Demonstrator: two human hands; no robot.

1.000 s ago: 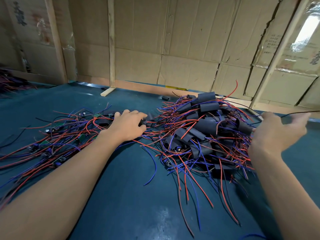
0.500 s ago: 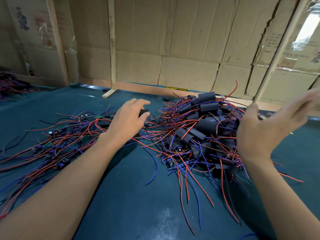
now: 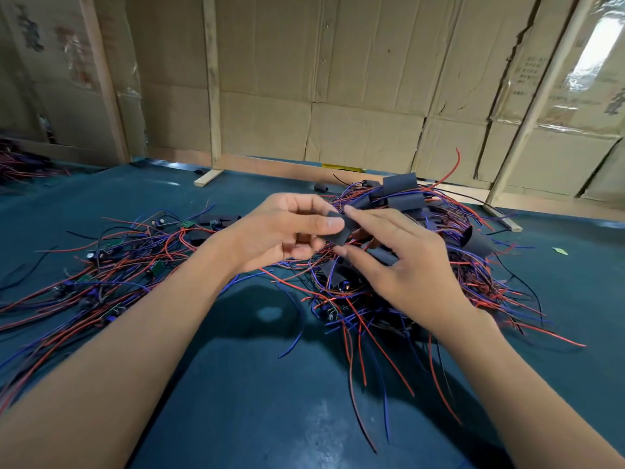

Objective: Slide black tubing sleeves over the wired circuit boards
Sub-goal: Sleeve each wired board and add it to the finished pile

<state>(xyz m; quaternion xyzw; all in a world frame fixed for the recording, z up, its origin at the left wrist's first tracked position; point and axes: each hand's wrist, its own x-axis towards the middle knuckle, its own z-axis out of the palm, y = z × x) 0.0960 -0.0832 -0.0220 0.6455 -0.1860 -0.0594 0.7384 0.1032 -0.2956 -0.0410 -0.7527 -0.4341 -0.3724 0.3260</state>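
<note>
The left hand (image 3: 284, 231) and the right hand (image 3: 402, 265) meet in the middle, up above the table (image 3: 236, 384). Both hold one black sleeve (image 3: 340, 228). The left hand pinches its left end with the thumb on top and the other fingers curled under. The right hand grips the other end with its fingertips (image 3: 351, 211), one over it and one under it. The sleeve is flat and tilted, and it hangs in the air between the two hands. Under and behind the right hand is a big pile (image 3: 422, 231) of red and blue wires with many more black sleeves in it. To the left is a second, flatter heap (image 3: 111, 275) of red and blue wires with small green boards (image 3: 157, 267) on them. A few loose sleeves lie at the far side of that heap. The table is dark blue-green. A wall of brown cardboard (image 3: 338, 79) with wood strips stands at the far edge.
</note>
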